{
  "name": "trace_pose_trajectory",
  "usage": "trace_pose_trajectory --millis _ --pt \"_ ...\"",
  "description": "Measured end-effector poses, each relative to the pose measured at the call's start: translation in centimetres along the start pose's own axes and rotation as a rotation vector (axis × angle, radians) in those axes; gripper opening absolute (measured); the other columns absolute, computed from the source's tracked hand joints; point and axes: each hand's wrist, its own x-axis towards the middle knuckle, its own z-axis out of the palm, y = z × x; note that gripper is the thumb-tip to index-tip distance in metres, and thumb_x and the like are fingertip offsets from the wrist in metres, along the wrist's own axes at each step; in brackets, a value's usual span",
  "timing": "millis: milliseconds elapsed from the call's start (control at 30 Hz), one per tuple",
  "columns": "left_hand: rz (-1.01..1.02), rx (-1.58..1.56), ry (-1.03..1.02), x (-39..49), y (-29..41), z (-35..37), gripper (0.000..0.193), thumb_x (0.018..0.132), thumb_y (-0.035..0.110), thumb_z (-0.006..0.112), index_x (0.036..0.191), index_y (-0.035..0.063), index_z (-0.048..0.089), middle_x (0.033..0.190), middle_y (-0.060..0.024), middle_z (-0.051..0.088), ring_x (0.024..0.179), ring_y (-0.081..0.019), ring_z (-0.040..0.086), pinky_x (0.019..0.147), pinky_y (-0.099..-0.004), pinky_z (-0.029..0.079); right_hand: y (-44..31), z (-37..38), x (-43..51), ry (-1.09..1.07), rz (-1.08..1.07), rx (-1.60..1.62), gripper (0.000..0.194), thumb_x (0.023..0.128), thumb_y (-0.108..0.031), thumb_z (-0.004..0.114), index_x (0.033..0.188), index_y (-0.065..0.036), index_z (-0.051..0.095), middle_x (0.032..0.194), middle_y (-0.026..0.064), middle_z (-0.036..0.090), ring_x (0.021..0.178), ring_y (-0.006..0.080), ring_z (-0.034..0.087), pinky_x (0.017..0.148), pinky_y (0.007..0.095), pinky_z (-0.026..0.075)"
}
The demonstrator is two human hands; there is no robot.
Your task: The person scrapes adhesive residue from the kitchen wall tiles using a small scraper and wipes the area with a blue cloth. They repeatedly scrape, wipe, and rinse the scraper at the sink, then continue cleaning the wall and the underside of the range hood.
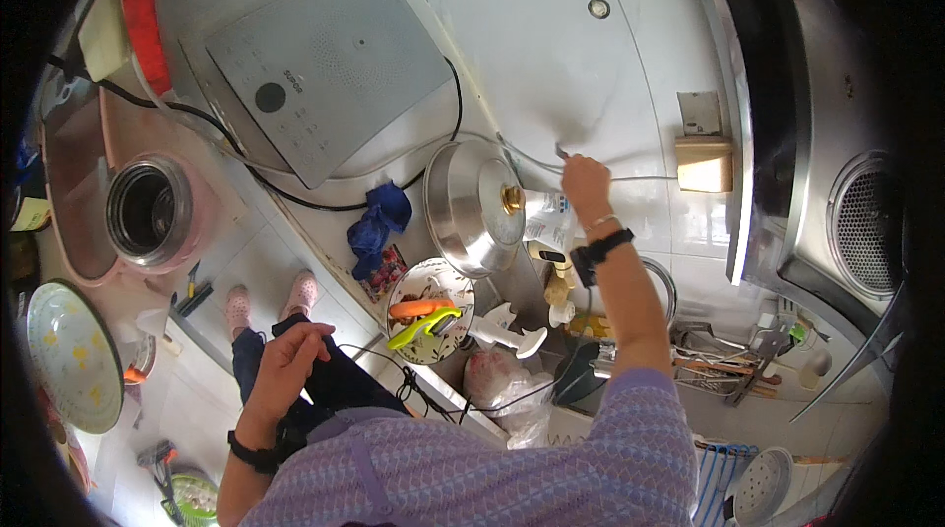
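My right hand (pixel 588 187) reaches to the white tiled wall, closed around a small dark object (pixel 562 151) whose tip sticks out; the rest is hidden by my fingers. Just below that hand, a domed metal lid (pixel 472 221) with a gold knob (pixel 511 200) stands tilted on its side. A white bottle (pixel 548 221) is partly hidden behind my forearm. In front of my body, my left hand (pixel 290 364) hangs with loosely bent fingers and holds nothing. Nearest to it on the counter is a patterned bowl (pixel 461 283) with a carrot (pixel 421 308) and a lime-green peeler (pixel 422 329).
A grey induction cooktop (pixel 332 77) lies on the counter, with cables (pixel 459 102) around it. A blue cloth (pixel 379 221) rests near the counter edge. Clear plastic bags (pixel 509 387) lie by the sink. A range hood (pixel 834 180) overhangs the right side. Utensils (pixel 727 361) hang on the wall.
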Motion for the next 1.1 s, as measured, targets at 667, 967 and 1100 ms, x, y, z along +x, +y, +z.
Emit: trace_pose_trajectory --millis 667,967,1100 --pt "0.025 0.027 0.017 0.6 -1.4 2.0 0.029 0.105 0.022 0.048 0.119 0.0039 0.064 0.08 0.0034 0.059 0.057 -0.001 0.036 0.052 -0.0182 0.028 -3.1 4.7 1.6 -0.06 -0.147 -0.016 0.018 0.086 -0.014 0.058 0.076 -0.009 0.072 0.077 0.0118 0.071 0.076 0.0293 0.072 0.066 0.0413 0.058" --pt "0.036 0.006 -0.029 0.9 -1.3 2.0 0.026 0.104 0.021 0.05 0.118 0.0048 0.065 0.081 0.0038 0.059 0.061 -0.0011 0.04 0.054 -0.0175 0.031 7.1 -4.4 -5.6 0.12 0.255 -0.167 0.035 0.099 -0.03 0.051 0.073 -0.01 0.065 0.064 0.011 0.068 0.061 0.0292 0.07 0.057 0.0401 0.057" --pt "0.066 0.008 -0.009 1.4 -1.7 1.9 0.028 0.105 0.024 0.049 0.118 0.005 0.065 0.079 0.0042 0.058 0.055 -0.0004 0.036 0.05 -0.018 0.028 6.6 -4.1 -5.2 0.181 0.295 -0.108 0.037 0.099 -0.03 0.05 0.073 -0.009 0.064 0.064 0.0133 0.068 0.062 0.03 0.07 0.057 0.0417 0.057"
